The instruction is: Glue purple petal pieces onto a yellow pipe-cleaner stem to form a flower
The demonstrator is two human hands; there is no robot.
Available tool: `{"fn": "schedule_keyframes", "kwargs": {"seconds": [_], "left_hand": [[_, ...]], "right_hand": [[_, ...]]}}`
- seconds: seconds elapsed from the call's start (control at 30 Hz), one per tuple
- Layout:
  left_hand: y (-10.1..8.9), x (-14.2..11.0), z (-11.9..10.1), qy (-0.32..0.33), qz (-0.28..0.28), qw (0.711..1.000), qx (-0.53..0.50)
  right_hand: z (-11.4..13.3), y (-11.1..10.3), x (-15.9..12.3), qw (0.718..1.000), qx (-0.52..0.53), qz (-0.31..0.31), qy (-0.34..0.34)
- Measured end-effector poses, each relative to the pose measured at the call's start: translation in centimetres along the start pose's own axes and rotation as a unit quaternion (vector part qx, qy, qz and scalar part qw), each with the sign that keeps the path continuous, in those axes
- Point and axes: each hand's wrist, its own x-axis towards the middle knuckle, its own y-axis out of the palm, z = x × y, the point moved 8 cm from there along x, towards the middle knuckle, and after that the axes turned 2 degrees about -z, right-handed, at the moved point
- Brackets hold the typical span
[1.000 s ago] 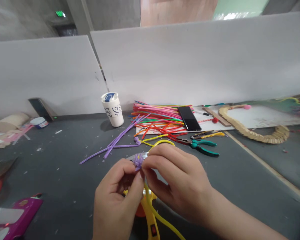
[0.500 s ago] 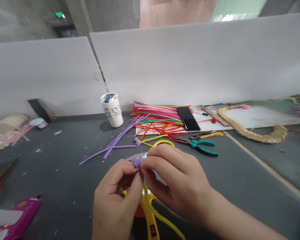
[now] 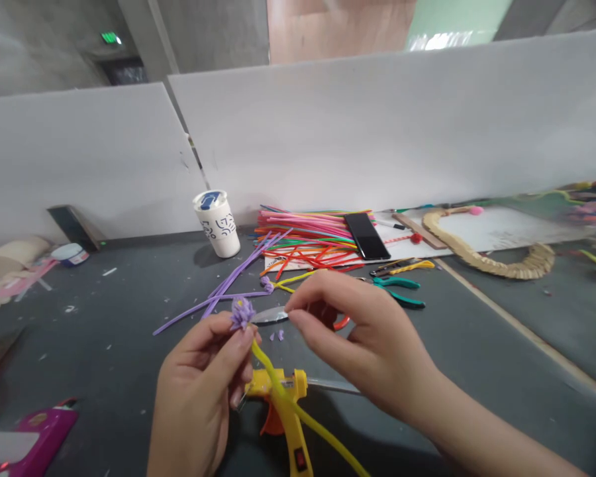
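Observation:
My left hand [image 3: 203,377] pinches a small purple pipe-cleaner flower [image 3: 242,313] with a yellow centre, just under its petals. A yellow pipe-cleaner stem [image 3: 310,424] runs from it down to the lower right. Right of the flower and apart from it, my right hand [image 3: 357,331] has thumb and forefinger drawn together in a pinch; whatever is between the tips cannot be made out. Behind those fingertips lie scissors with a grey blade [image 3: 269,315] and a red handle, partly hidden by the hand. Beneath my hands lies a yellow glue gun [image 3: 291,424] with a clear glue stick.
Purple pipe cleaners [image 3: 228,278] lie left of a multicoloured pipe-cleaner bundle [image 3: 308,228] with a phone [image 3: 367,236] on it. Behind stand a white cup [image 3: 217,225] and a white partition [image 3: 328,139]. Green-handled pliers [image 3: 400,283] lie at right, purple scraps [image 3: 280,336] in the middle.
My right hand has let go of the flower and moved away to the right. My left hand has carried the flower left and slightly up. More of the scissors and glue gun shows.

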Motion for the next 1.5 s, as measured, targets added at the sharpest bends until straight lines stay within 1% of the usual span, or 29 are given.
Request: {"fn": "schedule_keyframes", "kwargs": {"seconds": [0.07,0.13,0.17,0.2,0.27,0.33,0.4,0.43,0.47,0.53,0.57,0.63,0.67,0.73,0.83,0.9,0.93,1.0,1.07,1.13,1.2,1.27,1.33,1.4,1.5], "left_hand": [[0.0,0.1,-0.3,0.014,-0.001,1.000,-0.003],[0.2,-0.1,-1.1,0.065,0.007,0.998,0.015],[0.3,-0.3,-1.5,0.094,0.011,0.995,0.037],[0.6,-0.5,-2.0,0.128,0.018,0.990,0.063],[0.8,-1.2,-3.0,0.208,0.011,0.972,0.110],[0.6,-2.0,-3.9,0.283,-0.012,0.949,0.141],[0.3,-2.5,-4.3,0.337,-0.026,0.928,0.155],[0.6,-2.7,-4.3,0.363,-0.009,0.917,0.163],[0.5,-2.6,-4.1,0.365,-0.005,0.916,0.165],[-0.6,-2.0,-3.5,0.341,-0.047,0.928,0.143],[-0.7,-1.7,-3.1,0.324,-0.052,0.932,0.154],[-0.5,-1.1,-2.3,0.291,-0.042,0.936,0.194],[-0.3,-0.8,-1.9,0.273,-0.032,0.938,0.210],[0.1,-0.4,-1.3,0.251,-0.004,0.943,0.218],[0.7,-0.4,-1.3,0.259,0.031,0.945,0.197],[0.8,-0.6,-2.0,0.292,0.031,0.938,0.186],[0.9,-0.8,-2.5,0.319,0.031,0.929,0.184],[1.1,-1.5,-3.7,0.384,0.035,0.904,0.183],[1.5,-2.3,-4.7,0.435,0.053,0.880,0.183],[1.8,-2.6,-5.3,0.445,0.078,0.876,0.171],[2.2,-2.5,-5.3,0.410,0.111,0.893,0.151],[2.3,-1.8,-4.9,0.340,0.138,0.922,0.122],[2.3,-1.1,-4.7,0.279,0.147,0.944,0.101],[2.3,-0.7,-5.2,0.252,0.150,0.952,0.087],[2.9,-0.5,-6.7,0.246,0.166,0.952,0.074]], "right_hand": [[-1.5,1.8,-0.3,0.991,0.034,0.084,0.095],[-2.4,3.8,-1.0,0.969,0.089,0.159,0.165],[-2.6,4.5,-1.4,0.959,0.118,0.177,0.189],[-2.8,5.0,-1.6,0.951,0.145,0.180,0.204],[-2.9,5.3,-1.6,0.947,0.186,0.162,0.207],[-2.8,5.1,-1.3,0.951,0.209,0.132,0.183],[-2.6,4.5,-0.9,0.960,0.210,0.112,0.151],[-2.6,4.1,-0.8,0.967,0.197,0.098,0.132],[-2.4,3.6,-0.6,0.976,0.173,0.082,0.108],[-1.7,2.6,-0.4,0.991,0.114,0.050,0.040],[-1.2,2.1,-0.4,0.995,0.088,0.036,0.003],[-0.4,1.7,-0.5,0.996,0.065,0.026,-0.055],[-0.2,1.7,-0.5,0.995,0.071,0.027,-0.066],[-0.4,1.7,-0.4,0.993,0.098,0.029,-0.055],[-0.9,1.5,-0.2,0.991,0.131,0.027,-0.018],[-0.9,1.4,0.0,0.990,0.136,0.029,-0.011],[-0.7,1.3,0.0,0.990,0.140,0.032,-0.012],[-0.3,1.2,0.0,0.988,0.147,0.043,-0.015],[-0.1,1.3,-0.1,0.987,0.152,0.056,-0.010],[-0.1,1.7,-0.1,0.985,0.160,0.071,0.005],[-0.1,2.1,-0.1,0.981,0.173,0.087,0.025],[-0.2,2.6,0.0,0.975,0.191,0.102,0.045],[-0.2,2.8,0.3,0.970,0.206,0.111,0.067],[-0.2,2.8,0.7,0.968,0.207,0.109,0.086],[0.1,2.4,1.1,0.973,0.182,0.101,0.100]]}}
